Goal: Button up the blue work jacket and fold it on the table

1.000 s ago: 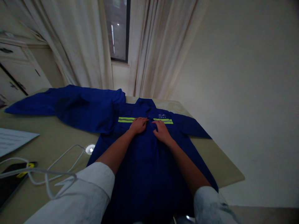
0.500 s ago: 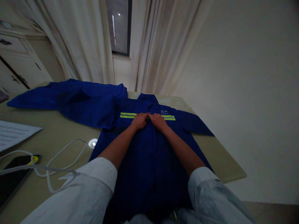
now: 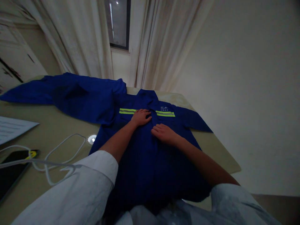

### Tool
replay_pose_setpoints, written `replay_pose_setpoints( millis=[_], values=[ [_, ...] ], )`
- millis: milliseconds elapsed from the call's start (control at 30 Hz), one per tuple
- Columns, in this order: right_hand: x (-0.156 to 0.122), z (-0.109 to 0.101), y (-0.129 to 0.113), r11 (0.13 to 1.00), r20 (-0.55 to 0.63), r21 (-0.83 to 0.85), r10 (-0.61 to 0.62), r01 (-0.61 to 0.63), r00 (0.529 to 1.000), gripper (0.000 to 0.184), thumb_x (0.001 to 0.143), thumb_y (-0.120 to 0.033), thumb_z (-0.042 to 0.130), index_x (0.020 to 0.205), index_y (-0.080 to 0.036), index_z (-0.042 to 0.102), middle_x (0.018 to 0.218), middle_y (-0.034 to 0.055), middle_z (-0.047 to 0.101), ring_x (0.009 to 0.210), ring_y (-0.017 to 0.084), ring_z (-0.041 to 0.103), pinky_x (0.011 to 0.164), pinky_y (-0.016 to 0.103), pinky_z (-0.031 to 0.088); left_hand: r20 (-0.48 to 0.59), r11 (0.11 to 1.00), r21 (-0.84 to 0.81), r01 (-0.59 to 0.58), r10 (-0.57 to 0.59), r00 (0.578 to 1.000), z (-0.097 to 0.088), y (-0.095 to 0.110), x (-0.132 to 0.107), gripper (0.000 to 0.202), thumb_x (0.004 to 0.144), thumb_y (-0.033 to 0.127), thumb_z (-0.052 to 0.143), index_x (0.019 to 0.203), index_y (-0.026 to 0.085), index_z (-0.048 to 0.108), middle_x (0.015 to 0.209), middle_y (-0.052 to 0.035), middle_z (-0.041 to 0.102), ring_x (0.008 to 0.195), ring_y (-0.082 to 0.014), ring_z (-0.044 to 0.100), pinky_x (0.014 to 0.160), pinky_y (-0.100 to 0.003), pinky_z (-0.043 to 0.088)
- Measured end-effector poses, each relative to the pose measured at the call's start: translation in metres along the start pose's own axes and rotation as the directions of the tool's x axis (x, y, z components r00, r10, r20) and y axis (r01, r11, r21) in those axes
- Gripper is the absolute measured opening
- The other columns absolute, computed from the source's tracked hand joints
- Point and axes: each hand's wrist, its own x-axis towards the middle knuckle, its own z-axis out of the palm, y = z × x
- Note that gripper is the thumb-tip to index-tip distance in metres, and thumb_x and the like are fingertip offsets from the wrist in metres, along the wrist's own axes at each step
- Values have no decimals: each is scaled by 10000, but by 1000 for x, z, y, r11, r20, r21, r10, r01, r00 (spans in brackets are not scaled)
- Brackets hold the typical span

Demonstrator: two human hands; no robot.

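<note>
A dark blue work jacket (image 3: 140, 156) lies spread front up on the table, its collar pointing away from me. A yellow-green and grey reflective band runs across the chest, with small pale print above it on the right. My left hand (image 3: 141, 117) rests on the chest by the band's left half, fingers stretched toward the front placket and thumb apart. Lower down and to the right, my right hand (image 3: 164, 133) has its fingers curled together at the placket's edge, pinching the cloth. The fingertips of that hand are partly hidden.
More blue cloth (image 3: 82, 104) lies bunched at the left, against the jacket. On the table (image 3: 63, 128) are a printed sheet (image 3: 16, 128), a dark phone (image 3: 14, 168), a white cable (image 3: 49, 156) and a shiny round object (image 3: 92, 139). Curtains (image 3: 84, 37) hang behind, beside a wall.
My right hand has moved down the placket toward me and away from my left hand. The left hand stays by the band, its fingers now more outstretched. The view has tilted slightly down.
</note>
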Motion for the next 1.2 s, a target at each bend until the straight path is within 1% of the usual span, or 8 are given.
replay_pose_setpoints(
  millis=[100, 233, 400, 533, 767, 933, 1067, 1200],
  values=[
    [-27, -13, -36, 999, -14, 0, -51, 51, 999, 150, 1081, -175, 471, 1062, -177, 619, 987, 84, 662, 900, 224, 529, 795, 354, 356, 2, 1000, 12, -11, 11, 1000, 2, -2, 0, 562, 996, 570, 477, 1459, 293, 636, 1538, -44, 586, 1370, -323, 511, 1171, -504, 369],
    [-60, -25, -90, 995, -93, 42, -81, 85, 992, 141, 1078, -194, 503, 992, -192, 614, 918, 55, 654, 854, 207, 525, 760, 353, 341, 7, 999, 29, -29, 29, 1000, 3, -4, 0, 567, 1008, 564, 457, 1469, 283, 628, 1541, -47, 584, 1372, -327, 510, 1164, -501, 374],
    [-96, -35, -150, 993, -146, 114, 1, 15, 989, 152, 1034, -174, 562, 885, -197, 585, 837, 28, 620, 792, 198, 507, 716, 364, 316, 15, 999, 25, -34, 34, 999, 1, -3, 0, 565, 1014, 540, 445, 1479, 273, 622, 1550, -63, 573, 1386, -330, 499, 1170, -508, 367],
    [-117, -37, -185, 981, -175, 194, 35, -1, 984, 186, 1033, -189, 556, 847, -198, 575, 796, 16, 603, 765, 186, 495, 701, 365, 300, 17, 998, 28, -50, 49, 999, 1, -3, 0, 561, 1019, 542, 436, 1479, 281, 623, 1547, -66, 575, 1388, -331, 500, 1172, -507, 363],
    [-143, -36, -226, 970, -181, 241, 82, -37, 980, 223, 1016, -178, 585, 795, -201, 558, 732, 3, 562, 715, 175, 462, 671, 367, 277, 33, 995, 78, -68, 65, 997, 1, -5, 2, 572, 1030, 541, 411, 1485, 261, 617, 1561, -78, 564, 1387, -342, 507, 1163, -505, 375],
    [-154, -29, -253, 963, -146, 258, 119, -78, 982, 194, 1000, -189, 627, 816, -195, 567, 744, 3, 573, 723, 175, 477, 667, 367, 291, 68, 990, 125, -62, 54, 996, -3, 1, -1, 562, 1046, 513, 388, 1501, 257, 598, 1576, -95, 547, 1385, -352, 514, 1156, -537, 376],
    [-160, -17, -262, 953, -95, 255, 190, -161, 977, 159, 1014, -197, 611, 858, -200, 577, 769, 7, 596, 735, 180, 500, 673, 365, 308, 20, 982, 174, -71, 68, 997, -11, 14, -8, 514, 1068, 371, 360, 1513, 229, 574, 1577, -130, 539, 1424, -346, 487, 1156, -555, 369],
    [-166, 0, -263, 923, -98, 248, 325, -293, 941, 107, 1002, -145, 595, 909, -198, 585, 799, 14, 617, 748, 189, 525, 684, 361, 325, -7, 978, 187, -91, 94, 996, -24, 45, -23, 574, 1016, 145, 331, 1563, 189, 500, 1599, -143, 509, 1425, -323, 492, 1143, -530, 402]
  ],
)
